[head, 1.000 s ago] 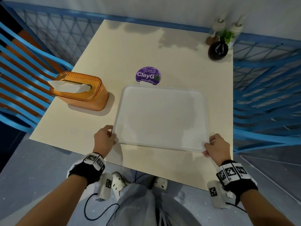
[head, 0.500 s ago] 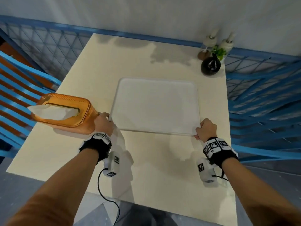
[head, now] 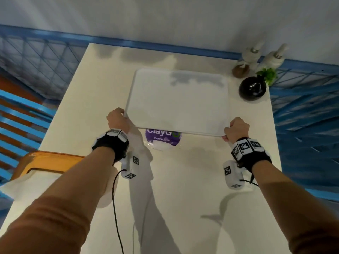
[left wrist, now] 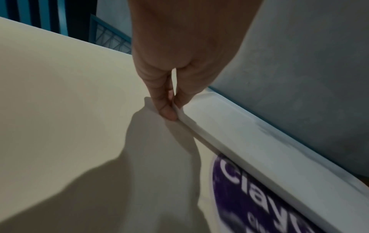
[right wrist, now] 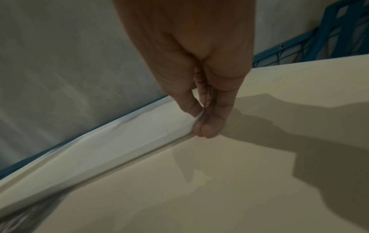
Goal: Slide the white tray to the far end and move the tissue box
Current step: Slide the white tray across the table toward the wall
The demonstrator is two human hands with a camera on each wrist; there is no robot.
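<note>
Pinching the tray (head: 178, 99) at its two near corners, we log the left hand (head: 117, 120) with thumb and fingers closed on the left corner rim, and the right hand (head: 236, 130) closed likewise on the right corner. The tray lies toward the table's (head: 183, 189) far end, its near edge overlapping a purple sticker (head: 163, 139), a black vase (head: 252, 88) just beside its far right corner. The tissue box (head: 49, 162), orange, stands at the table's left edge, under the left forearm.

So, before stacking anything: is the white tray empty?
Empty: the head view shows the white tray bare inside, with only shadow on it.
</note>
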